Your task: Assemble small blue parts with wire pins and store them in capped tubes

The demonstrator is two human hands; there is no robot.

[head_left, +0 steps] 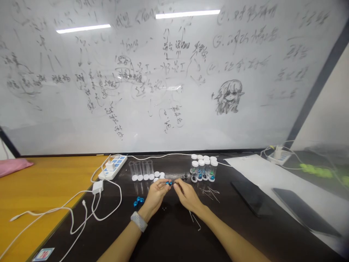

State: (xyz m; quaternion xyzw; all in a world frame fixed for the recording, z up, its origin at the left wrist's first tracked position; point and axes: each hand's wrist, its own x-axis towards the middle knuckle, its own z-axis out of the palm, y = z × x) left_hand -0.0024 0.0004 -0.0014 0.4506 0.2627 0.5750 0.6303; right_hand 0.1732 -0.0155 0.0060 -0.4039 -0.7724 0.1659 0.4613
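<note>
Left hand: the left hand (156, 193) pinches a small blue bead (167, 183) at its fingertips, the fingers pressed together around it above the dark table (169, 236); a grey wristband (139, 221) wraps the wrist.
Right hand: the right hand (187, 194) meets the left almost fingertip to fingertip just right of the bead, its fingers drawn together; what it pinches is too small to make out.
Blue bead: held at the point where both hands meet, just in front of the row of empty tubes.
Loose beads: a small cluster of blue beads (139, 201) lies on the table just left of the left hand.
Empty tubes: four clear tubes (141, 170) stand upright behind the left hand, with white caps (159, 175) lying just beside them.
Filled vials: capped vials (203, 169) with blue and green contents stand in a group behind the right hand.
Wires: thin metal pins (209, 192) lie scattered on the table right of the right hand.
Power strip: a white power strip (113, 167) sits left of the empty tubes, its white cables (81, 207) trailing toward the orange table (40, 185).
Right side: two dark phones (304, 211) rest on or beside a white sheet (272, 178), well right of the hands.
Backdrop: a scribbled whiteboard (169, 76) rises behind the table.
</note>
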